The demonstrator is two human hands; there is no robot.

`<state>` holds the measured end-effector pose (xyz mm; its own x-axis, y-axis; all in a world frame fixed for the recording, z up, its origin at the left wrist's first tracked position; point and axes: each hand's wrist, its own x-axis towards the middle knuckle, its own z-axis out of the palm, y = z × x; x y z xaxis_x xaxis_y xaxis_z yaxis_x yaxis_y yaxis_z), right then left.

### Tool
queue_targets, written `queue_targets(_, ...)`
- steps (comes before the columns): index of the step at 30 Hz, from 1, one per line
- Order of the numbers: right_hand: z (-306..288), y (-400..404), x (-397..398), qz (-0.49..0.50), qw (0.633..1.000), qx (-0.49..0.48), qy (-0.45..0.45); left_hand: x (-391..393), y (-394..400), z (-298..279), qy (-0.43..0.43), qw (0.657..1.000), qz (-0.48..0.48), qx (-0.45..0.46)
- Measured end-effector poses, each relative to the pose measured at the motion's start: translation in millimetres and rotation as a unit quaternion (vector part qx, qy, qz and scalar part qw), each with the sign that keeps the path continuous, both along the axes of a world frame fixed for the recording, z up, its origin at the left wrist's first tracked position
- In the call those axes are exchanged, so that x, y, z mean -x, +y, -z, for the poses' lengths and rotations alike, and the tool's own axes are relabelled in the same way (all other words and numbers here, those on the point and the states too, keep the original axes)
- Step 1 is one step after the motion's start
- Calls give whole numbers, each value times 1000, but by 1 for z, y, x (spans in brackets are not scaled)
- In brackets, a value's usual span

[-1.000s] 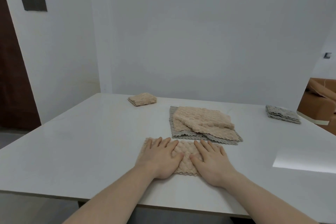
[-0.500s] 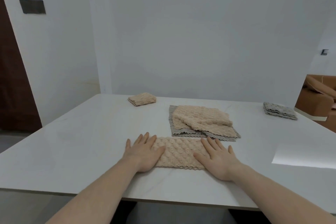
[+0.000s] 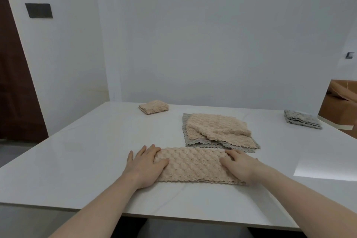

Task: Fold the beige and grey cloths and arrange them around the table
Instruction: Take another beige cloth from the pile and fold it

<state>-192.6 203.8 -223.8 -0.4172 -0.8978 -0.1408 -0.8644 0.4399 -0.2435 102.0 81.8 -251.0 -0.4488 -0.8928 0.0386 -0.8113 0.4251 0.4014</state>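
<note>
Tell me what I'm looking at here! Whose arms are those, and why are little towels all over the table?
There is no machine here. A person wears a camera on their head, so you see their own two arms from above. The left hand and right hand press flat on the two ends of a long beige cloth, folded into a strip on the white table. Nothing is gripped; the palms just lie on it. Behind it is a pile of unfolded beige and grey cloths. A small folded beige cloth lies far left, and a folded grey cloth far right.
</note>
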Motion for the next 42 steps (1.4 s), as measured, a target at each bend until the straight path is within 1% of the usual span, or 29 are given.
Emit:
queue_targets(3,19,3,-9,5,999,25,31,1,0,0,44,999,-12,4)
queue_targets(6,25,8,-7,-26,998,36,41,-1,1,1,75,997,-17,9)
queue_targets(10,21,18,4,-70,997,13,33,-2,1,3,91,995,-20,31)
queue_targets(12,20,23,6,-75,996,37,22,-2,2,3,98,994,-21,35)
queue_targets(14,22,26,6,-47,994,96,-3,-3,2,2,102,994,-17,41)
queue_targets(16,19,26,4,6,989,142,-46,-4,2,2,102,994,-17,45)
queue_targets(18,14,23,1,60,981,161,-88,-4,2,2,103,994,-17,44)
queue_targets(20,12,19,-1,93,979,164,-80,-5,3,3,113,993,-15,40)
queue_targets(23,16,16,-2,101,980,169,-41,-6,2,6,125,992,-2,36)
queue_targets(28,13,19,-2,111,976,172,-68,-6,3,5,108,992,4,60)
queue_targets(30,13,18,1,118,972,182,-88,-5,2,4,107,992,-2,66)
queue_targets(33,12,18,3,139,956,207,-156,-4,2,3,103,992,-11,69)
queue_targets(35,10,20,2,156,944,224,-185,-4,3,3,106,992,-14,73)
queue_targets(39,13,23,4,176,924,263,-213,-3,8,-1,114,990,-19,78)
queue_targets(42,10,25,4,180,922,261,-223,-5,10,-1,127,989,-12,70)
